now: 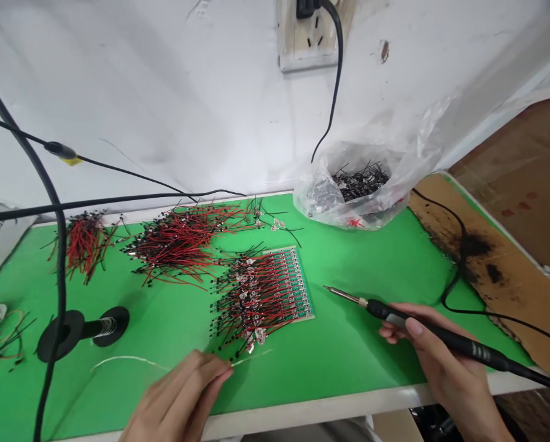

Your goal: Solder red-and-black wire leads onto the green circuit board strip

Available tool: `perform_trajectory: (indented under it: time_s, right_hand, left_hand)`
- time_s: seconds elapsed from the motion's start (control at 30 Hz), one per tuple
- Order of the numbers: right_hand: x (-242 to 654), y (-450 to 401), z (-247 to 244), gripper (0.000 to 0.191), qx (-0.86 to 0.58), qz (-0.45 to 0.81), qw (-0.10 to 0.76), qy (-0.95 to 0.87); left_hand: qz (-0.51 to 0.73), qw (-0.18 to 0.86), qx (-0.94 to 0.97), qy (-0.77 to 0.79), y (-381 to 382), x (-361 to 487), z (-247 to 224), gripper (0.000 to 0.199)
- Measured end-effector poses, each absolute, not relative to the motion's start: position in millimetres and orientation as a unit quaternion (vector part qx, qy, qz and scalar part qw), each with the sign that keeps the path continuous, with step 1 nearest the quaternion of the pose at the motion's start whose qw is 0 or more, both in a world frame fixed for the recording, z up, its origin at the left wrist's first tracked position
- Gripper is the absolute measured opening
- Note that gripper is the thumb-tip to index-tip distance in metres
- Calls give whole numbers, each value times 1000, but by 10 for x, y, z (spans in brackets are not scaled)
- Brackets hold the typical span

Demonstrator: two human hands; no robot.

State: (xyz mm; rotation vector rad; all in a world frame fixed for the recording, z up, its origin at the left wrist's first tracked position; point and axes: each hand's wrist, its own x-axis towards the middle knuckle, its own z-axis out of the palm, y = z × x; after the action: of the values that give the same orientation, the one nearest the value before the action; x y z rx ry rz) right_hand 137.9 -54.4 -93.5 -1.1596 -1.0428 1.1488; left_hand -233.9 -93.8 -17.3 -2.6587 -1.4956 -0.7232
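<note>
Straight ahead of me rises a white painted wall [164, 92], scuffed and chipped in places. A wall socket [308, 38] sits high on it, with a black power cord [337, 67] hanging down. Below, a workbench [302, 417] with a white front edge carries a green mat [371, 270]. To my right, scorched cardboard [491, 264] lies beside a brown board [528, 178].

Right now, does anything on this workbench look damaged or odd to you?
Yes: the tan board beside the green mat is blotched with black scorch-like marks, near the soldering iron in the right hand. They look like burns, though the picture cannot confirm that.
</note>
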Motion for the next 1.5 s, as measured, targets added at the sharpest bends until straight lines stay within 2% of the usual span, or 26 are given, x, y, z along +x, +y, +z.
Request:
perform_trajectory:
  time_s: [0.2, 0.3, 0.4, 0.77, 1.03, 1.5]
  right_hand:
    - [1222, -162, -733, 23, -473, 494, 561, -466]
    - [1136, 119, -673, 21, -460, 492, 560, -483]
    - [1090, 313, -662, 19, -446, 505, 549, -496]
    - [1136, 329, -719, 18, -506, 492, 491, -511]
    - [1142, 316, -704, 20, -566, 442, 464, -518]
    - [1156, 340, -635, 15, -566, 373, 419, -604]
  left_hand:
    - [-288, 20, -837, -466, -186, -2035, 50, 19]
    - [-283, 46, -841, -458, 225, -1907, 4, 15]
    - [-253, 18, -855, -453, 454, -1849, -124, 11]
    - [-255, -52, -853, -453, 481, -1930, -400, 17]
    - [-257, -29, -864, -432, 498, -1946, -445, 21]
    - [-253, -27, -868, -425, 486, -1959, -456, 25]
